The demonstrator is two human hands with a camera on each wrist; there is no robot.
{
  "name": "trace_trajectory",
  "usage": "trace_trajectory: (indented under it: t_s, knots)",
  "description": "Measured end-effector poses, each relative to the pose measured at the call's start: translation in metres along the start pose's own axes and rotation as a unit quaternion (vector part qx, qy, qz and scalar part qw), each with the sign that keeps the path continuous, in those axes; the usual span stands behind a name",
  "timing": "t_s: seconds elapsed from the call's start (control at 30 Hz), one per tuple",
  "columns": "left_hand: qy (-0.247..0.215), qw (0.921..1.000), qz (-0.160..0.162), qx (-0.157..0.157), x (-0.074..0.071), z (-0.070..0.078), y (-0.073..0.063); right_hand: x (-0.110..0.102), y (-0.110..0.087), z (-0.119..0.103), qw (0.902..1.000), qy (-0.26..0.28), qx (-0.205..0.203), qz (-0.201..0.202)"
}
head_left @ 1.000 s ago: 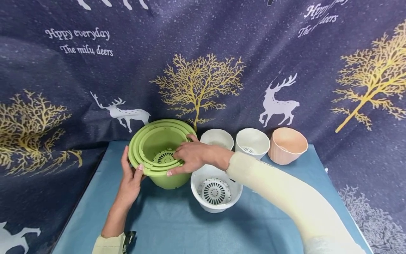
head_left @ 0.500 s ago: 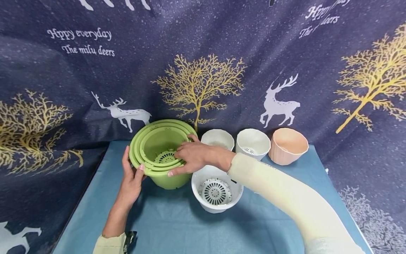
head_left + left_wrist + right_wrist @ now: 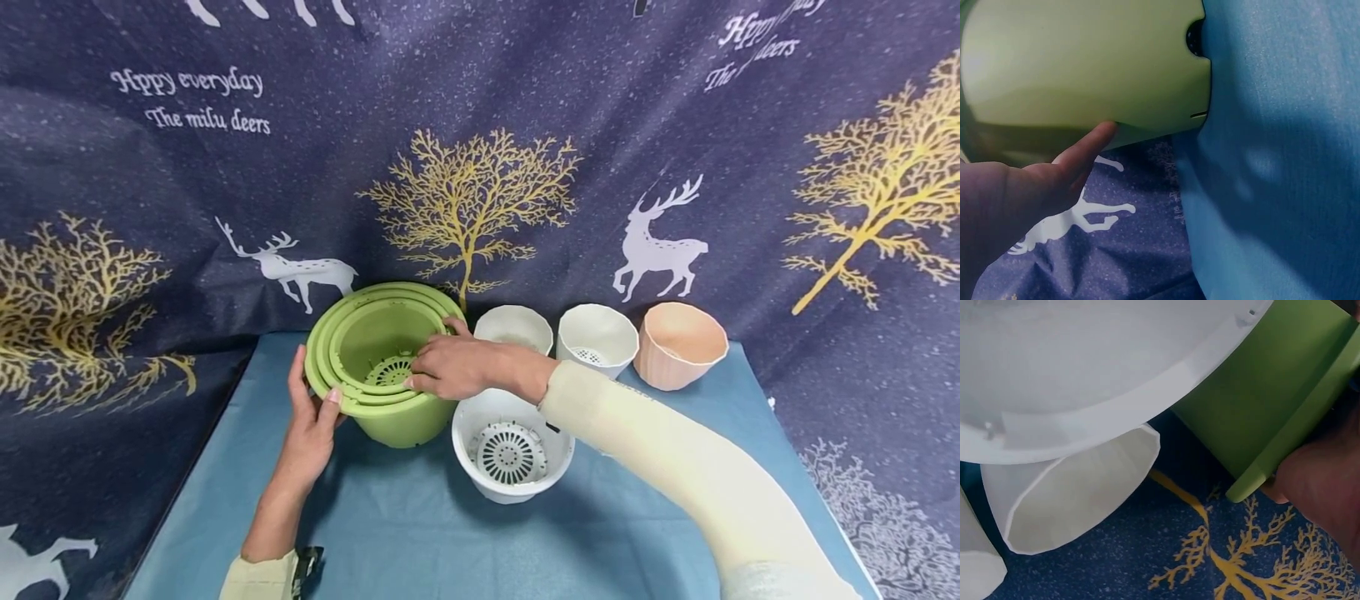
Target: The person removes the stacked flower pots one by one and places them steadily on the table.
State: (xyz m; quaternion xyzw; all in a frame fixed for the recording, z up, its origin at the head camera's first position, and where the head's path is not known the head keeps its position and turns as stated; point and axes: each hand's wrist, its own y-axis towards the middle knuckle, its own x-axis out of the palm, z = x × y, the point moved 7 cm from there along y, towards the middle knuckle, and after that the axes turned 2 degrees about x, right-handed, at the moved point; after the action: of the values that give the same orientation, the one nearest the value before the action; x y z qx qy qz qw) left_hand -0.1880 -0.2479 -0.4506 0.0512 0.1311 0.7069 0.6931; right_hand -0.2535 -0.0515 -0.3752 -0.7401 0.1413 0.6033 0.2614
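Several green flower pots [image 3: 401, 425] are nested inside one another at the table's left back, with a slotted base showing in the innermost pot [image 3: 378, 333]. My left hand [image 3: 311, 421] holds the outer pot's left rim, thumb over the edge and fingers along the outside; in the left wrist view a finger of this hand [image 3: 1041, 184] lies against the smooth green wall [image 3: 1091, 69]. From the right, my right hand [image 3: 459, 367] reaches over the stack and grips the inner rims, its curled fingertips partly hidden inside. The right wrist view shows it [image 3: 1329, 481] beside the green rim [image 3: 1272, 450].
A white pot [image 3: 468, 425] with a slotted base stands just right of the stack, under my right forearm. Behind it are a greyish white pot [image 3: 513, 317], another white pot [image 3: 592, 321] and a peach pot [image 3: 671, 367]. A patterned dark blue cloth [image 3: 480, 100] hangs behind the table.
My right thumb has drawn in from the outer pot's front rim to the inner rims. The left hand and all the pots have stayed in place.
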Motion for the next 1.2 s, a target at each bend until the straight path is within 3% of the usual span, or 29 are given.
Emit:
trace_trajectory:
  t_s: [0.23,0.47,0.73,1.03,1.2]
  knots:
    - [0.005,1.0000,0.000,-0.001,-0.001,-0.001,0.000,-0.002,0.000,-0.005,0.9998,-0.016,-0.009,0.010]
    - [0.005,1.0000,0.000,-0.001,-0.001,-0.002,0.001,-0.009,0.000,-0.005,0.9990,0.005,-0.018,0.040]
    - [0.021,0.9997,0.001,-0.013,-0.001,-0.002,-0.001,-0.013,-0.004,-0.007,0.9985,0.022,-0.027,0.043]
    - [0.046,0.9987,0.003,-0.020,-0.002,-0.002,-0.002,-0.021,-0.009,-0.014,0.9943,0.022,-0.045,0.095]
    - [0.048,0.9987,0.005,-0.018,-0.002,-0.002,-0.002,-0.021,-0.009,-0.018,0.9900,-0.008,-0.052,0.131]
